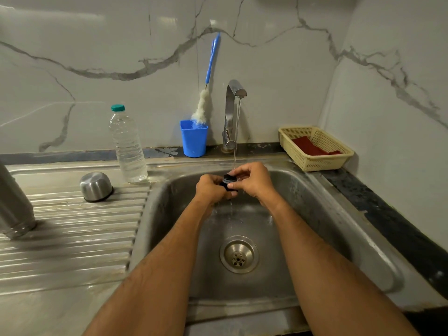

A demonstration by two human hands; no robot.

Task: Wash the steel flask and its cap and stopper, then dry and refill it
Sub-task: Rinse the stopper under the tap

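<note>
My left hand point(211, 189) and my right hand point(252, 181) both grip a small black stopper point(228, 181) over the sink point(322, 209), under a thin stream of water from the tap point(231, 112). The steel flask point(13, 204) stands upside down at the far left of the ribbed drainboard point(72, 238), partly cut off by the frame edge. Its steel cap point(96, 186) rests upside down on the drainboard, left of the sink.
A clear plastic water bottle point(127, 144) with a green lid stands behind the cap. A blue cup point(194, 138) holds a blue-handled bottle brush point(206, 93) beside the tap. A cream basket point(315, 149) with a red cloth sits at the back right corner.
</note>
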